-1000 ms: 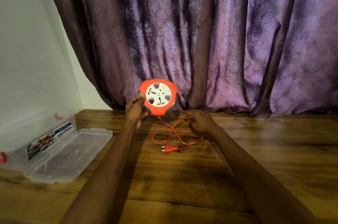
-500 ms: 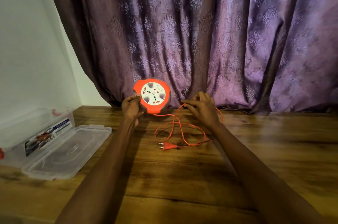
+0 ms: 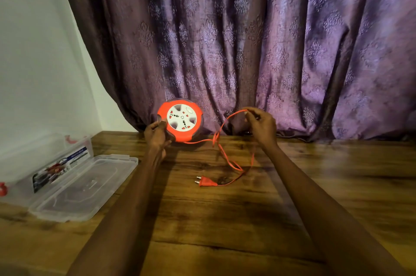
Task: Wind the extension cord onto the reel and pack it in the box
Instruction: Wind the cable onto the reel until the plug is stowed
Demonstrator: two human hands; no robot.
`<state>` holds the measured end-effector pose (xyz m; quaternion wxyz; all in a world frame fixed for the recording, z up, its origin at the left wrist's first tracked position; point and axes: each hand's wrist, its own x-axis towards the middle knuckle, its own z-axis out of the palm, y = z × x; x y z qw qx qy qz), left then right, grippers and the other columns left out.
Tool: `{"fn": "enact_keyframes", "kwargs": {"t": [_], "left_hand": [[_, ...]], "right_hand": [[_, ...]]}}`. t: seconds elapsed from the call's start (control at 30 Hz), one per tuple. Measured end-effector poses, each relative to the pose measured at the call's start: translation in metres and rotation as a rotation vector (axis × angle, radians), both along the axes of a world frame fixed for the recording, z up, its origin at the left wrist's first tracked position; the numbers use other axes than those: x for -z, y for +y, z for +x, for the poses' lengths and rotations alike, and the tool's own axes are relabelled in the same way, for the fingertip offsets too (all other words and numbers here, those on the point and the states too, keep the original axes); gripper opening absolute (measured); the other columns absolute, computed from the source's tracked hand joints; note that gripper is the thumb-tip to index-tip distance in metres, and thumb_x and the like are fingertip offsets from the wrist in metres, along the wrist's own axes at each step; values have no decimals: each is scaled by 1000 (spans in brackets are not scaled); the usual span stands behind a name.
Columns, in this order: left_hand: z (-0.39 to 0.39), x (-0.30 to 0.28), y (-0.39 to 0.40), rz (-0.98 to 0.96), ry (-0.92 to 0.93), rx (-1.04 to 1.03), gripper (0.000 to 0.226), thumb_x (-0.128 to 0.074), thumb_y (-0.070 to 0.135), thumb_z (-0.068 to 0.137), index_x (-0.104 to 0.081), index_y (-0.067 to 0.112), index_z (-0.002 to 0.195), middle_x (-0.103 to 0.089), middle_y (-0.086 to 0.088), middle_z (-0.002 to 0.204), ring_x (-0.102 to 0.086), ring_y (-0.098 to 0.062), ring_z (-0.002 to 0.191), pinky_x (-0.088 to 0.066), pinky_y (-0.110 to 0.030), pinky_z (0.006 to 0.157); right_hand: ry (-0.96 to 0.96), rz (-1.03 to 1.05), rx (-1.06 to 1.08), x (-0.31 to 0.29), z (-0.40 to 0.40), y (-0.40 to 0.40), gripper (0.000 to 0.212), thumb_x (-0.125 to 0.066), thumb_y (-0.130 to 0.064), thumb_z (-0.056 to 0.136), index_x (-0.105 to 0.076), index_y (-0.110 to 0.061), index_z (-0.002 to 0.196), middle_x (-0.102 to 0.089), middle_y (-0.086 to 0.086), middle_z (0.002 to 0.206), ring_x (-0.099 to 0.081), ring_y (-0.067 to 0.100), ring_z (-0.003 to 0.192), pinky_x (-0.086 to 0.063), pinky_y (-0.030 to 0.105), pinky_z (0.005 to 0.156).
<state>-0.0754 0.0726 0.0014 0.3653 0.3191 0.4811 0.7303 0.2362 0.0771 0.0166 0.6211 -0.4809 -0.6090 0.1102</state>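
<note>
Raised cord loops between hands, beside reel.

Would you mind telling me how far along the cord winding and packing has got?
Done: the clear box sits open, lid flat beside it. In hand: the left hand holds the reel upright while the right hand pinches a raised loop of cord. Left: loose cord and plug on the table need winding, then packing.

Dim, warm indoor light.
Arm shadows fall on bench; edges bowed, slightly soft, maybe motion blur at right.
</note>
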Motion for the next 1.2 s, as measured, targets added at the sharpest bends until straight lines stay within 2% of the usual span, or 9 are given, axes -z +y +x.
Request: {"fn": "enact_keyframes", "kwargs": {"t": [0.2,0.37,0.57,0.7,0.87,0.97,1.03,1.13,1.2], "left_hand": [[-6,6,-6,4,10,16,29,-66,30,89,-65,8,108,-64,-12,91,-57,-17,58,-47,-22,42],[-4,7,-9,9,2,12,27,-66,31,91,-64,12,110,-64,-6,87,-59,-15,60,-49,-23,43],[-1,8,-12,19,-9,25,17,-65,25,92,-64,13,104,-65,-4,83,-60,-13,54,-50,-22,40],[2,14,-7,18,-13,43,31,-66,28,90,-65,6,111,-67,-10,93,-62,-18,66,-52,-24,42],[10,18,0,-4,-15,63,38,-69,33,86,-65,9,115,-70,-15,103,-62,-21,66,-52,-26,43],[13,18,1,-4,-12,71,38,-69,34,86,-65,9,114,-71,-16,104,-63,-24,69,-52,-28,46],[12,19,2,-11,-5,71,38,-69,35,84,-65,10,113,-71,-16,104,-64,-25,70,-53,-30,49],[9,20,0,-10,2,66,41,-70,37,83,-64,10,114,-70,-16,102,-63,-24,67,-53,-30,50],[7,20,-2,-7,-3,61,36,-70,34,85,-64,10,113,-69,-14,101,-62,-23,64,-53,-29,48]], "right_hand": [[-220,-375,295,18,25,6,31,-56,-34,87,-70,-32,116,-71,11,114,-65,35,107,-52,39,88],[-317,-533,367,38,39,4,50,-42,-48,92,-68,-10,111,-65,22,118,-61,39,110,-48,43,91],[-593,-651,487,53,61,-4,31,-57,-35,86,-67,-12,105,-68,15,115,-64,34,108,-50,38,87],[-582,-479,334,51,58,2,38,-46,-41,83,-72,-21,102,-72,14,104,-68,35,96,-54,38,78],[-795,-368,-142,36,14,4,32,-54,-50,85,-72,-32,104,-73,1,97,-69,24,92,-52,34,76],[-1034,-294,-76,33,-16,-6,48,-59,-69,75,-70,-23,83,-71,5,87,-68,26,86,-47,32,69],[-1138,-328,21,35,-32,-14,62,-59,-78,67,-68,-20,88,-71,10,97,-67,30,92,-49,33,74],[-1126,-516,-27,39,-37,-14,51,-65,-57,76,-64,-17,108,-69,13,110,-64,31,102,-48,33,81],[-892,-570,-207,41,-32,-12,25,-68,-35,82,-69,-14,95,-71,-2,83,-64,19,83,-44,29,72]]}}
